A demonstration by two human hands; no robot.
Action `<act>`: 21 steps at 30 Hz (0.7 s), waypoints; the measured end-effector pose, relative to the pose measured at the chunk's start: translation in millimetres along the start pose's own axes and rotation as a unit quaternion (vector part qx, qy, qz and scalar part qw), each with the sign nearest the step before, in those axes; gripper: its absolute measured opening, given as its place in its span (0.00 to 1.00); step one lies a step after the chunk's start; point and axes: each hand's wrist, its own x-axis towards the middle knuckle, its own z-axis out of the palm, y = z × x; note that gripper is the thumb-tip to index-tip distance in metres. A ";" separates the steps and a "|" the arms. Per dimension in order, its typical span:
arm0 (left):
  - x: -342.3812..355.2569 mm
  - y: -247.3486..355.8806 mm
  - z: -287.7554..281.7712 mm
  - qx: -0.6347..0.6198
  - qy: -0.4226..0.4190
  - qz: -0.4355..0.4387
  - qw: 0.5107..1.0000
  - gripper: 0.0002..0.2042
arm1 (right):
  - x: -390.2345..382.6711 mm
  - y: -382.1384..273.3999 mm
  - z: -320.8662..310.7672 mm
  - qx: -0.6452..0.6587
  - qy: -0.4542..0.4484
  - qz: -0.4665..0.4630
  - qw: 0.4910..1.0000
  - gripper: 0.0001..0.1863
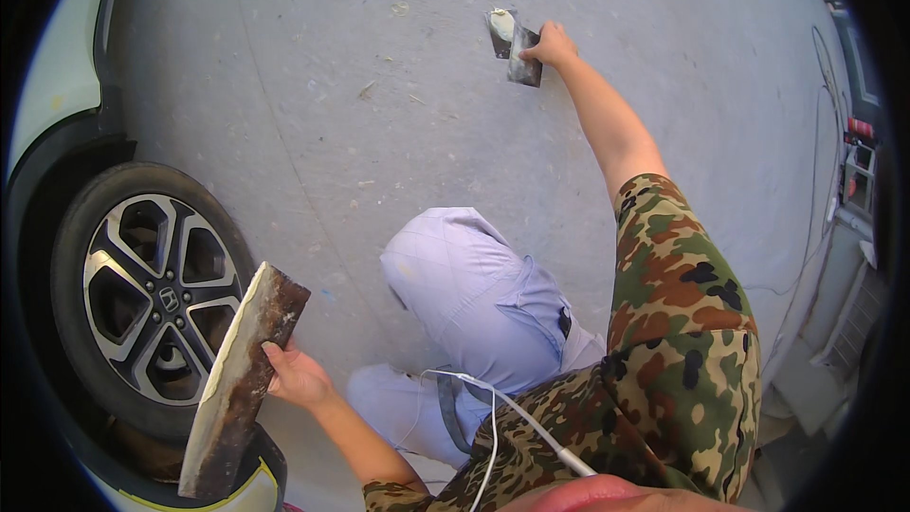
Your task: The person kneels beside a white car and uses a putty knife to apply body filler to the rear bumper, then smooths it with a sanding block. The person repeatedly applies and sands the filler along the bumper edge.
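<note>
My left hand (297, 374) is closed around the edge of a long, wide putty spreader (242, 379). The spreader is rust-brown, with pale cream putty along its outer edge, and is held tilted in front of the car wheel. Far ahead, my outstretched right hand (555, 45) grips a small, flat metal scraper (524, 62) between thumb and fingers. Beside and partly behind that scraper is a second dark metal plate (499, 45) bearing a lump of cream putty (501, 25). The plate seems to lie on the floor; whether the scraper touches it, I cannot tell.
A car wheel (166, 299) and pale bodywork (57, 57) stand on the left. Small dried scraps (366, 91) dot the grey floor (427, 152). Cables (823, 133) and equipment line the right side. A white cord (493, 417) hangs across my camouflage shirt; my bent knee (445, 256) is in front.
</note>
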 end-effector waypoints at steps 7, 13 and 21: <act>-3.9 6.9 -13.1 0.036 0.018 0.013 0.999 0.26 | 8.4 20.4 11.3 0.111 0.019 -0.015 0.994 0.41; -21.1 5.9 -18.9 0.005 0.038 0.030 0.999 0.24 | -17.5 43.6 4.4 0.504 -0.103 0.048 0.856 0.21; 4.8 -31.2 0.4 -0.175 0.007 0.012 0.985 0.18 | -47.7 -168.0 -55.7 0.605 -0.312 -0.237 0.693 0.20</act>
